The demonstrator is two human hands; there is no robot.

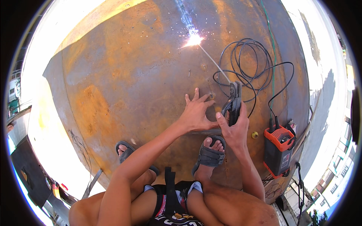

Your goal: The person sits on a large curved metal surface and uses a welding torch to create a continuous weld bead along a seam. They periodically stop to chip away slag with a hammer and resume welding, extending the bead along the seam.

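Observation:
My right hand (235, 130) is wrapped round a black electrode holder (234, 101). A thin welding rod (213, 62) is clamped in its jaws and slants up and to the left. At the rod's far tip a bright arc (194, 40) throws sparks on the rusty steel plate (143, 86). A bluish weld line (183, 13) runs from the arc toward the far edge. My left hand (197, 112) has its fingers spread over the plate, with its thumb close to my right thumb. Whether its palm rests on the steel cannot be made out.
A black cable (269, 62) lies coiled at the right. An orange and black welding machine (279, 150) stands near the right edge, a green line (272, 41) running beside it. A chain (300, 188) hangs at lower right. My sandalled feet (212, 152) are on the plate.

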